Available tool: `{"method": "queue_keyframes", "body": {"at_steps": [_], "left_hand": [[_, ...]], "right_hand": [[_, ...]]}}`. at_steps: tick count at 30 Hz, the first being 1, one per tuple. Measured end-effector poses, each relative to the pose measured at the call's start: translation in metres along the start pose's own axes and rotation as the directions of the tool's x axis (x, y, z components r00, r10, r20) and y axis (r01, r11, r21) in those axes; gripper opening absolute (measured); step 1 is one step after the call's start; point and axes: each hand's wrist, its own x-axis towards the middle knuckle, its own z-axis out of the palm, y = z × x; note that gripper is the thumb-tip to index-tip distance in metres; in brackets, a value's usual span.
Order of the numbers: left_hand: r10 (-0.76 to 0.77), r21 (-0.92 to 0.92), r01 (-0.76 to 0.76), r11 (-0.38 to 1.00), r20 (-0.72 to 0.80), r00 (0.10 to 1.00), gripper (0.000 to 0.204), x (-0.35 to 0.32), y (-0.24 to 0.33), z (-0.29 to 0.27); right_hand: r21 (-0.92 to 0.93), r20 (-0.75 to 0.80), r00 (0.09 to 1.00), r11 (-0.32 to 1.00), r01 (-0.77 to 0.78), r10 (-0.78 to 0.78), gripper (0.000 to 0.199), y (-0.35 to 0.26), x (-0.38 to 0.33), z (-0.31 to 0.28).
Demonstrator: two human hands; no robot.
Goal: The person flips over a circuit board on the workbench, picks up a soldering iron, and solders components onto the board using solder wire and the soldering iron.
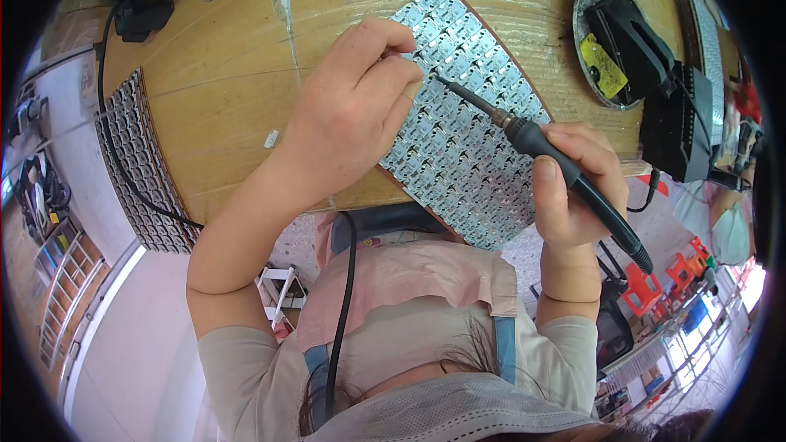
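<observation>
head view: your right hand (577, 192) wraps the handle of a soldering iron (532, 139), its tip over a board panel (483, 147) that overhangs the wooden table (229, 106). your left hand (352, 106) is pinched narrow beside the tip; what it holds, if anything, you cannot tell. the iron looks light and rigid, its metal end likely hot: keep to the handle. the panel seems thin, stiff; take its edges. a yellow sponge (603, 67) sits right; a black cable (347, 278) could snag.

Left hand (352, 106) arches, fingers (383, 35) apparently pinched; right hand (577, 196) curls.
</observation>
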Motion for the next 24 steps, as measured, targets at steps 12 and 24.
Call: {"method": "queue_keyframes", "body": {"at_steps": [12,24], "left_hand": [[0.021,0.012,-0.021,1.0,0.027,0.999,0.015,0.002,0.001,-0.003],[-0.044,0.149,0.047,0.988,-0.023,0.999,0.015,-0.007,0.019,-0.023]], "right_hand": [[0.029,0.016,1.0,0.999,-0.017,0.016,0.026,-0.001,0.003,0.003],[-0.032,-0.483,0.867,0.992,0.119,-0.119,0.019,-0.02,-0.034,-0.049]]}}
